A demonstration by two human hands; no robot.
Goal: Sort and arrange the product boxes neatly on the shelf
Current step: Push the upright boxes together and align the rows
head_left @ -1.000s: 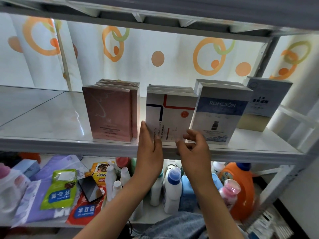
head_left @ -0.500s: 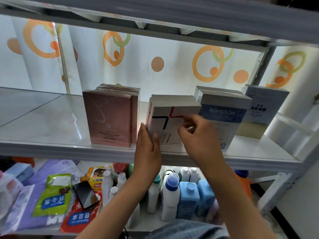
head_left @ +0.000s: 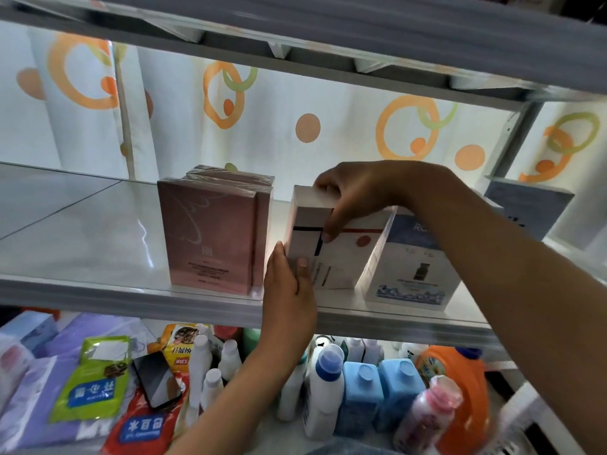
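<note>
- Right hand [head_left: 358,195] grips the white boxes [head_left: 331,254] from above: fingers curl over the top back edge, thumb presses down the front face by the black line.
- Left hand [head_left: 289,284] holds the same stack at its lower left corner, thumb on the front face, fingers along the left side.
- White boxes stand upright on the shelf [head_left: 98,251], near its front edge, between the other two stacks.
- Pink boxes [head_left: 213,234] stand upright just left of the white ones, a narrow gap between them; the left hand's fingers sit in that gap.
- Blue-banded box [head_left: 410,267] stands just right of the white boxes, leaning a little; whether they touch I cannot tell.
- Grey-blue box [head_left: 525,208] stands farther back at the right, partly hidden by the right forearm.
- Below, the lower shelf carries bottles [head_left: 325,385], an orange jug [head_left: 460,389], a phone [head_left: 157,379] and packets [head_left: 92,382].
</note>
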